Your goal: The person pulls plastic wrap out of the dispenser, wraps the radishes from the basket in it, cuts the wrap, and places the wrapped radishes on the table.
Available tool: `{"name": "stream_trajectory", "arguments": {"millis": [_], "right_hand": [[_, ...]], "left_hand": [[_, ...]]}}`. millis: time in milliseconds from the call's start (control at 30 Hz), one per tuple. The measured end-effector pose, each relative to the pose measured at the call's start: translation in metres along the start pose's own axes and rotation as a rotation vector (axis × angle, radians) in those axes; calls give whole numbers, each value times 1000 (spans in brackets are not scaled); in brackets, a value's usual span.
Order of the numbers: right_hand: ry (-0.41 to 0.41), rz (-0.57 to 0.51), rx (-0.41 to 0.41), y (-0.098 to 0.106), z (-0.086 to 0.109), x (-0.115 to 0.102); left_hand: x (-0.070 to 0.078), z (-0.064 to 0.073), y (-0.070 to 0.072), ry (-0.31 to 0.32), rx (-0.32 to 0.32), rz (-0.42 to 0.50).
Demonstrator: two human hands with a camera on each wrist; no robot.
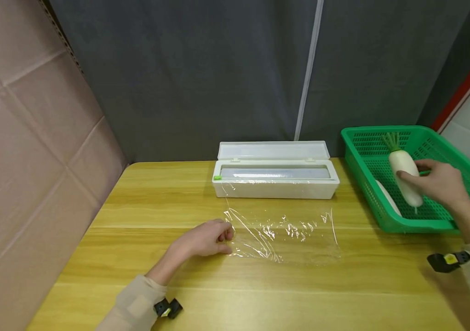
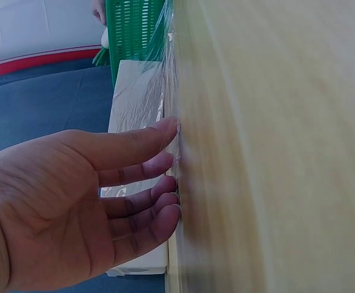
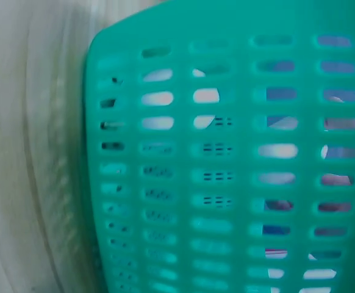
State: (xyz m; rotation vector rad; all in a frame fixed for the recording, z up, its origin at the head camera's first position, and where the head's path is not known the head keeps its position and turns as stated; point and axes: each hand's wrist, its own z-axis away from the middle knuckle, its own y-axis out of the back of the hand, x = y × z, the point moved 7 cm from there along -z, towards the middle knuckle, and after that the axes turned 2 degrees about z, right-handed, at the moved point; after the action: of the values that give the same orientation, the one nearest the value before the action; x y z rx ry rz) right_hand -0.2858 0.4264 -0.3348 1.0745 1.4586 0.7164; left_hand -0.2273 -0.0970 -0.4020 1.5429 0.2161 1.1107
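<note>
A white radish (image 1: 403, 170) with trimmed green stalks is gripped by my right hand (image 1: 439, 181) over the green basket (image 1: 388, 225). Part of a second white radish (image 1: 389, 198) shows inside the basket, below the held one. Clear plastic wrap (image 1: 284, 234) runs from a white wrap dispenser (image 1: 276, 189) onto the table. My left hand (image 1: 208, 237) rests at the wrap's left edge, fingertips touching it against the tabletop. In the left wrist view, the thumb and fingers of that hand (image 2: 55, 201) are loosely bent and apart. The right wrist view has only the basket's slotted wall (image 3: 238, 183); the hand is hidden there.
The dispenser's lid (image 1: 274, 150) stands raised, and a small green slider (image 1: 217, 177) sits at the left of its top. Behind the wooden table (image 1: 148, 197) hangs a dark curtain (image 1: 202, 82). A pinkish covered wall (image 1: 24, 151) borders the left side.
</note>
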Motion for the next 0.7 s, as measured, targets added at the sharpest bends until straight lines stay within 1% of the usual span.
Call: {"name": "stream_trajectory", "arguments": {"millis": [133, 333, 567, 700], "right_hand": [[-13, -41, 58, 4, 0, -10], [24, -80, 133, 13, 0, -28], [81, -198, 149, 21, 7, -54], [110, -226, 174, 22, 9, -67]], "left_hand": [[0, 0, 0, 2, 0, -3], [-1, 0, -1, 2, 0, 2], [-1, 0, -1, 4, -1, 3], [-1, 0, -1, 7, -1, 8]]}}
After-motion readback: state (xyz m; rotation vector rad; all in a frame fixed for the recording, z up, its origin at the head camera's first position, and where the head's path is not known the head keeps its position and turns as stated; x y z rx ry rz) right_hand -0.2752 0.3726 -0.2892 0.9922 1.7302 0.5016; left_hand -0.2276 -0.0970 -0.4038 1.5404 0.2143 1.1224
